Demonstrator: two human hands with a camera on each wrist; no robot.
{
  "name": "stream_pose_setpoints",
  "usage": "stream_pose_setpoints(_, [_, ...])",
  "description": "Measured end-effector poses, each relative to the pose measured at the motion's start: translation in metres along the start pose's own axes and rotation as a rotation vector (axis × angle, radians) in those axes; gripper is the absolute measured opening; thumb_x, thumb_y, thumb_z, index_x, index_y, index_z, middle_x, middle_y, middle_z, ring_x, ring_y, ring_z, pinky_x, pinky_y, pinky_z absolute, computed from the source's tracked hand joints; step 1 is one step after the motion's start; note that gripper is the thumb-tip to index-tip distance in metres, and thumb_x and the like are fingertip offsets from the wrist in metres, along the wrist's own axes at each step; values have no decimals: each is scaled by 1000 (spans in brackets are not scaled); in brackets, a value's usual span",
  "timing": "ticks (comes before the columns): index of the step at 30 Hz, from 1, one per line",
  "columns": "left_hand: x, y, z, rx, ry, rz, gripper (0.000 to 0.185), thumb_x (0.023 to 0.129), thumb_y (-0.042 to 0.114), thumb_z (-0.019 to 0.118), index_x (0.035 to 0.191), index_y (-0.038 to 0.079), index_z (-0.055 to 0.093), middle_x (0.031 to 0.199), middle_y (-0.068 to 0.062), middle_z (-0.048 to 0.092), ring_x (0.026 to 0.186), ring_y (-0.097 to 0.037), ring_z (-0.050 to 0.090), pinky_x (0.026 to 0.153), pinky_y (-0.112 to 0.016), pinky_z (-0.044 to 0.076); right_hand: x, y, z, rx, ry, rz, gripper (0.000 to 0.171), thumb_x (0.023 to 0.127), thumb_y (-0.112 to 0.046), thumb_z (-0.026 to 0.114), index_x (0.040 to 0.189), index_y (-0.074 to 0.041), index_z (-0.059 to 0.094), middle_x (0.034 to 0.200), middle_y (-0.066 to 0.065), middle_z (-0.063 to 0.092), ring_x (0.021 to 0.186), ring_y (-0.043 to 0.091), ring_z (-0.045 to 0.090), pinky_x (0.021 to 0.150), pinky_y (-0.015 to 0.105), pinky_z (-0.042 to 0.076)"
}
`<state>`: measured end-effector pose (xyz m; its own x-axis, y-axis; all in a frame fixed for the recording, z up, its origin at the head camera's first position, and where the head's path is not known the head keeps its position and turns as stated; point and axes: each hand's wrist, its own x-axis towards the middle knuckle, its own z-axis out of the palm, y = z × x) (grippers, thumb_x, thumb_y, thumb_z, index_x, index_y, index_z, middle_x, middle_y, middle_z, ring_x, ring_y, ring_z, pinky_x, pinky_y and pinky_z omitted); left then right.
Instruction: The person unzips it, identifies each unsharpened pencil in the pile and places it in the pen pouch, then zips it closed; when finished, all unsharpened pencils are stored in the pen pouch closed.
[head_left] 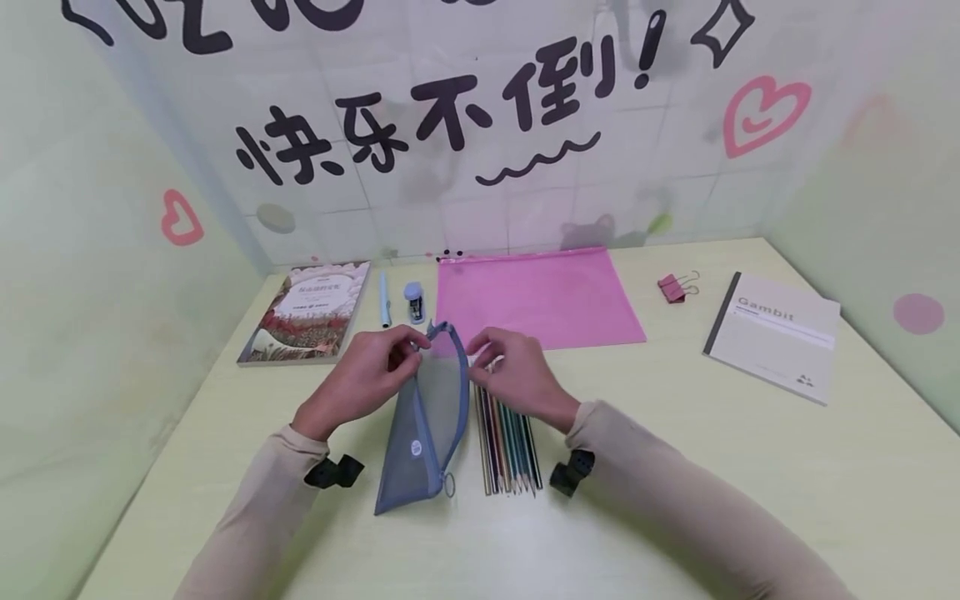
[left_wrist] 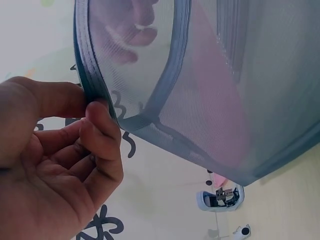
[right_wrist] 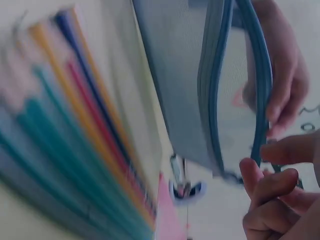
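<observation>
A blue-grey mesh zip pouch stands tilted with its zipper side spread apart, a ring pull at its near end. My left hand pinches the far left part of the zipper edge between thumb and fingers; the left wrist view shows this hand close up. On the opposite edge, my right hand pinches the rim, and its fingertips show at the band in the right wrist view. Several coloured pencils lie side by side under and near the right hand, tips toward me.
Behind the hands lies a pink zip folder. A blue pen, a small blue-capped item and an illustrated book are at the back left. On the right are a pink binder clip and a Gambit notebook.
</observation>
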<state>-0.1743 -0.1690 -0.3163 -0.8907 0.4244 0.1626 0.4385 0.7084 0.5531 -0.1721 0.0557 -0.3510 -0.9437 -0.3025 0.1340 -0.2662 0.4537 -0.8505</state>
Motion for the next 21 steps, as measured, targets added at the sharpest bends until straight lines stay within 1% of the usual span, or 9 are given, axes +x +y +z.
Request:
stream_pose_setpoints(3, [-2,-2,-1,4,2,-6,16,97,8,61,109,5,70,79,-2,68,66,-9,58,62,-23,50,-1,15,-16,-103,-50,-10,13,85,-10,73,98,-6,70,85,6,72,73,13,65,67,27,55])
stream_pose_setpoints(7, [-3,-4,-2,2,-4,3,16,98,9,60,110,5,70,80,-2,68,66,-9,57,62,-24,50,-4,33,-30,-235,-170,-18,9,85,-12,75,93,-8,71,79,3,70,69,10,61,62,26,49])
stream_pose_setpoints(10, [-2,-4,-1,-2,-12,9,16,98,9,60,110,5,70,80,-1,68,66,-9,57,61,-23,50,-7,42,-36,-309,-252,-19,8,84,-11,76,90,-9,72,75,2,70,67,9,61,61,25,48])
stream_pose_setpoints(13, [-2,-4,-1,-5,-18,12,16,98,10,60,109,5,71,80,-2,68,66,-9,57,61,-23,50,-9,49,-38,-360,-309,-13,6,84,-10,76,87,-11,72,74,1,70,65,9,61,60,25,48])
stream_pose_setpoints(16, [-2,-5,0,-6,-25,5,15,98,10,60,108,6,71,81,-2,69,67,-9,58,61,-23,50,-9,55,-38,-416,-329,-32,8,85,-8,73,81,-14,70,71,-2,69,62,7,58,60,23,46])
stream_pose_setpoints(19, [-3,-6,0,-5,-32,-2,15,98,11,60,108,6,71,82,-2,70,68,-9,58,62,-23,51,-9,58,-36,-471,-322,-59,13,86,-6,69,78,-15,68,67,-3,65,59,7,52,57,22,42])
stream_pose_setpoints(21, [-3,-6,0,-4,-36,-9,15,98,11,61,108,6,71,82,-2,70,68,-10,58,61,-23,50,-9,57,-35,-510,-313,-61,13,86,-7,69,77,-16,67,66,-4,62,58,8,50,56,22,40])
